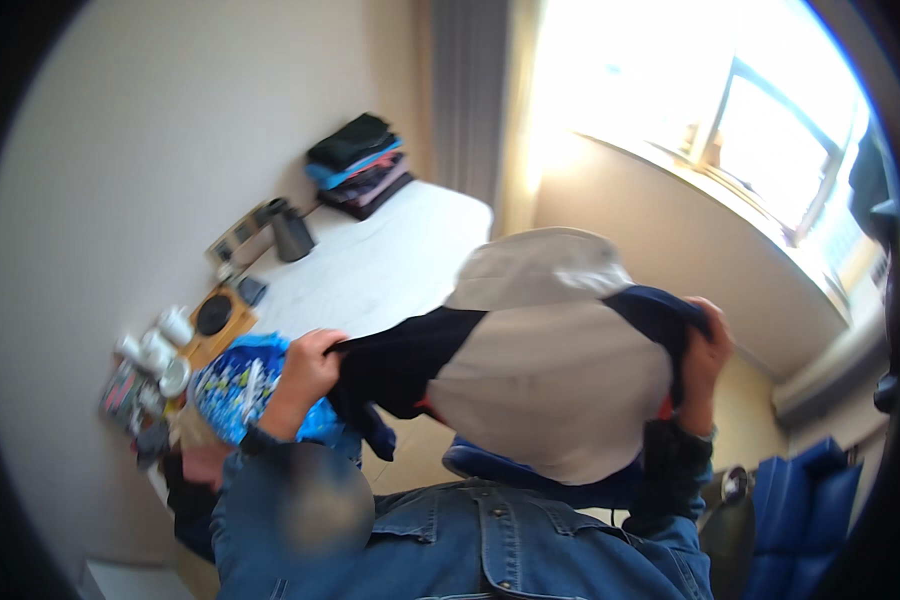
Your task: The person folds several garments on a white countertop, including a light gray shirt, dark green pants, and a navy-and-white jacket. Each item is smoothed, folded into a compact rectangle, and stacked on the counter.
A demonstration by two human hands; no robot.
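A hooded jacket [547, 375] with a beige body and hood and dark navy sleeves hangs stretched out in front of my chest. My left hand [311, 371] grips one dark sleeve or shoulder, and my right hand [709, 349] grips the other. Bits of red show at the jacket's sides. The hood [540, 266] points away from me, overlapping the view of the white table's [375, 251] near right edge. Beside my left wrist lies a blue patterned garment or cloth [244, 390]. The undersides of both grips are hidden.
At the table's far end is a stack of folded clothes [356, 161]. A dark jug [289, 229], a wooden box with a black disc [216, 313] and several white containers [161, 345] line the wall side. A blue chair [802, 517] stands at right, below the window [776, 139].
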